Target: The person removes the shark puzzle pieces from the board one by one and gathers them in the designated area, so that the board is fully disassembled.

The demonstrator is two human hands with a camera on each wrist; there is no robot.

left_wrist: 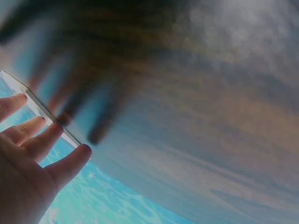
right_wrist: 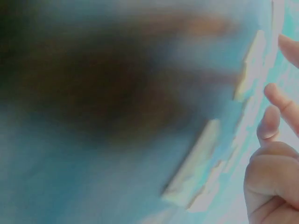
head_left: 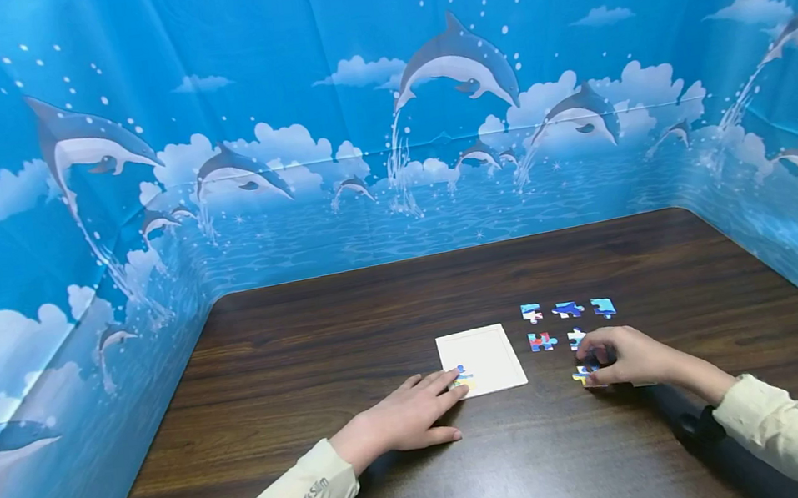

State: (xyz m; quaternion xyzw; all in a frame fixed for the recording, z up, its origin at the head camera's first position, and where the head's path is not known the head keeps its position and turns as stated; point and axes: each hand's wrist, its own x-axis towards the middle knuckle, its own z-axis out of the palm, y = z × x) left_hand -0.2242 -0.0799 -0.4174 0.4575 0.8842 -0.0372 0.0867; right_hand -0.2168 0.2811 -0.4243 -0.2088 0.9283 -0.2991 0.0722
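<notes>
My left hand (head_left: 417, 415) lies flat with spread fingers, its fingertips on the left edge of a white square puzzle tray (head_left: 489, 355). Beside those fingertips, a blue and yellow puzzle piece (head_left: 465, 378) sits in the tray's lower left corner, partly hidden by them. In the left wrist view, fingers (left_wrist: 49, 140) reach along the tray's side. My right hand (head_left: 628, 355) arches over another yellow and blue puzzle piece (head_left: 580, 374), thumb tip right at it and index finger apart from the thumb. Its fingers (right_wrist: 282, 105) also look separated in the right wrist view.
Several loose pieces lie right of the tray: a red and blue piece (head_left: 541, 341), a dark blue piece (head_left: 568, 310), a light blue piece (head_left: 603, 307) and others. The brown wooden table (head_left: 293, 364) is bounded by a blue dolphin-print curtain (head_left: 336, 232) at the back and sides.
</notes>
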